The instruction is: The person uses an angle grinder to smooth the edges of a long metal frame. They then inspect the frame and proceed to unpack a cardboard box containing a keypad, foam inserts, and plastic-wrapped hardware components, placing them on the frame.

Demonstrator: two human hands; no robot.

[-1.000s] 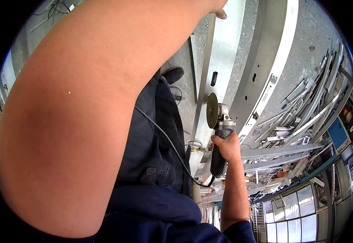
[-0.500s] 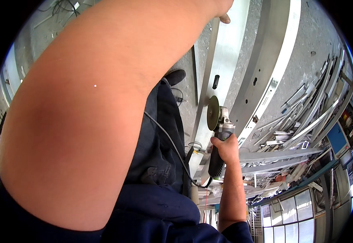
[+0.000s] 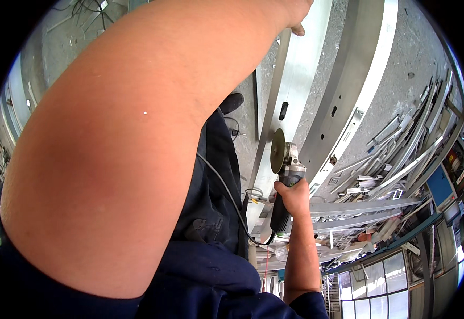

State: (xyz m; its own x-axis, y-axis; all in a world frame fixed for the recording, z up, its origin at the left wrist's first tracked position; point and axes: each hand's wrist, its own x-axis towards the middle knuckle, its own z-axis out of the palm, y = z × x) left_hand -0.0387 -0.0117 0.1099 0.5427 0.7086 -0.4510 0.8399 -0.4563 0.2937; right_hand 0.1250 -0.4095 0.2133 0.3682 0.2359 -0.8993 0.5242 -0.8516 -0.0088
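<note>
My right hand [image 3: 295,197] is wrapped around the dark body of an angle grinder [image 3: 281,212], held upright below a slot in a silver metal profile [image 3: 290,95]. The grinder's thin cutting disc [image 3: 278,151] stands edge-on along that profile; whether it touches is unclear. A black cord [image 3: 222,184] runs from the grinder's lower end past my dark trousers. My left arm crosses the upper left of the view. At the top edge, my left hand [image 3: 297,15] is by the same profile, one digit over its face and the other fingers out of sight.
A second profile [image 3: 332,90] with holes and a lock-like plate [image 3: 358,115] lies to the right. Beyond it, long metal offcuts [image 3: 402,149] are heaped on the grey floor. Several bars [image 3: 357,212] lie crosswise below, near windows [image 3: 381,279]. My dark shoe [image 3: 232,102] is left of the profile.
The grinder and my right hand have shifted slightly left and down in the view. My left arm appears a little further right. Both hands keep the same pose.
</note>
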